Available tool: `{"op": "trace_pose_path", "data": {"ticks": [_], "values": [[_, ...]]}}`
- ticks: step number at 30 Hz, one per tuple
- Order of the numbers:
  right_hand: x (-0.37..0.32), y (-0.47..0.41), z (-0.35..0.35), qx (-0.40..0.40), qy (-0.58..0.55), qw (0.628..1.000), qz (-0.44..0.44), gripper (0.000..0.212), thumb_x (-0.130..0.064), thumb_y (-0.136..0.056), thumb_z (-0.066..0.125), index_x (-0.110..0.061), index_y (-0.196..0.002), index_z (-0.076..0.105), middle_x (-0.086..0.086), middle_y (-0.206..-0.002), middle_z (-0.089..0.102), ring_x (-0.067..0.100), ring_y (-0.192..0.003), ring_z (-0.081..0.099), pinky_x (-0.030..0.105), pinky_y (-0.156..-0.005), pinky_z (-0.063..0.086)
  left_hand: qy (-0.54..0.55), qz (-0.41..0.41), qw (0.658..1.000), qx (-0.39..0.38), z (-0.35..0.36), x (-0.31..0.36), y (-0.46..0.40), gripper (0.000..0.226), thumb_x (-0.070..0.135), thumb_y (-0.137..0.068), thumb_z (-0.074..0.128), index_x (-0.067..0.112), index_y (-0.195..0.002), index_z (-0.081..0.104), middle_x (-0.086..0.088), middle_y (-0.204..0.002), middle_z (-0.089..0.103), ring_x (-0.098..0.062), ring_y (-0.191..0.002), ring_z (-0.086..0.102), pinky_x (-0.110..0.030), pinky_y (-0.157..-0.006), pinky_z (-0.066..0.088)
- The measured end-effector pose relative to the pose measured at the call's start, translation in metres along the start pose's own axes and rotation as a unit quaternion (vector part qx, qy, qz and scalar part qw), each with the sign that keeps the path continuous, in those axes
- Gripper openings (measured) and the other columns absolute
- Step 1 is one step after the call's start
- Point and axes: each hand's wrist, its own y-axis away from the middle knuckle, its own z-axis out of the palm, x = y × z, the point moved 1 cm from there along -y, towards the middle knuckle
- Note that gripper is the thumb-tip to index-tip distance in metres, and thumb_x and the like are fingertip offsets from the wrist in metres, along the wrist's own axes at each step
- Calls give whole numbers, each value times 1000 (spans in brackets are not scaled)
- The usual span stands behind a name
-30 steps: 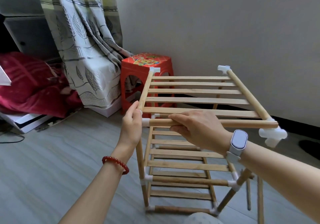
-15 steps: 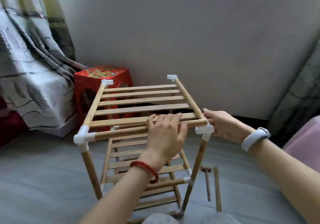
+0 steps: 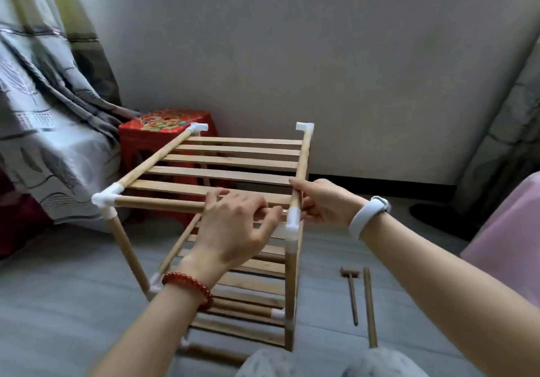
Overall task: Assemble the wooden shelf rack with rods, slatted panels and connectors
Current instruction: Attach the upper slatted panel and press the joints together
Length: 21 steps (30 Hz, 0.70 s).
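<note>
Grey floor (image 3: 58, 303), plain wall behind. Rack (image 3: 222, 172) stands w/ top slatted panel on, looks nearly done. Your left hand (image 3: 233, 227) curls over the front rod; right hand (image 3: 324, 201) pinches the side rod by the near-right connector (image 3: 293, 224). A spare rod (image 3: 369, 306) and mallet lie at right; lower joints are partly hidden.

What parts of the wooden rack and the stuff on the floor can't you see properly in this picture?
Head view only:
- Front rod of the top shelf: its right part is hidden under the left hand.
- Near right connector: partly covered by both hands; whether it is fully seated cannot be told.
- Right hand: its fingertips are hidden behind the side rod.
- Rack's bottom front: cut off by the person's knees.
- Small hammer: too small for details.
</note>
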Motion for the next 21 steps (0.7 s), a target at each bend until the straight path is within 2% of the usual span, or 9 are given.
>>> {"op": "trace_pose_path", "data": {"ticks": [3,5,8,10,12,14,16,19,21], "values": [[-8,-9,6,30,34,999,-6,41,-40,-98,43,-10,-70,47,-4,-35,51,7,-30,50,13,-34,37,-79,19,996,-26,11,27,-4,53,71,-82,27,28,-92,55,13,-88,58,-8,-87,53,-34,-88,34],[-11,-12,8,44,31,999,10,41,-39,-100,36,-9,-74,45,-4,-32,48,7,-27,49,13,-33,37,-112,5,993,-31,18,36,-10,39,61,-84,36,28,-92,54,13,-88,58,-9,-88,54,-31,-85,34],[-11,-16,7,64,55,996,9,39,-36,-102,29,-10,-75,42,-6,-28,44,6,-23,44,11,-31,33,-109,-9,994,-27,23,41,-15,29,50,-83,37,29,-89,55,12,-85,59,-9,-86,54,-30,-83,32],[-10,-19,6,69,80,994,-3,38,-32,-101,27,-10,-74,41,-6,-28,43,7,-23,41,11,-31,31,-100,-1,995,-13,24,44,-13,26,49,-82,39,27,-84,55,11,-78,58,-9,-78,54,-31,-79,32],[-12,-24,3,85,105,991,-11,38,-31,-100,27,-10,-73,42,-2,-33,46,9,-27,43,14,-32,32,-81,28,996,34,25,46,-6,25,45,-78,43,23,-69,51,9,-63,54,-12,-62,52,-33,-71,34],[-13,-29,3,98,113,989,-15,40,-33,-100,27,-9,-73,44,-1,-33,48,11,-31,45,15,-33,33,-65,43,995,68,24,43,-1,27,46,-77,43,23,-63,47,8,-57,50,-14,-55,48,-34,-68,35],[-10,-33,5,89,100,991,-18,42,-38,-98,29,-11,-72,47,-5,-32,48,10,-35,46,15,-36,36,-68,48,996,40,20,35,-1,35,54,-81,46,21,-71,51,9,-66,50,-13,-63,46,-35,-73,32],[-3,-27,1,68,74,994,-31,49,-47,-96,38,-11,-64,49,-5,-34,50,7,-32,47,15,-37,40,-74,81,991,-79,11,19,-5,54,71,-80,41,24,-102,53,14,-88,45,-6,-82,39,-27,-80,21],[0,-17,-4,74,111,990,-43,54,-54,-94,40,-12,-61,52,-4,-39,53,7,-34,51,16,-39,43,-28,112,984,-135,3,8,-6,54,64,-79,51,25,-116,50,13,-103,50,-5,-95,43,-21,-84,22]]}}
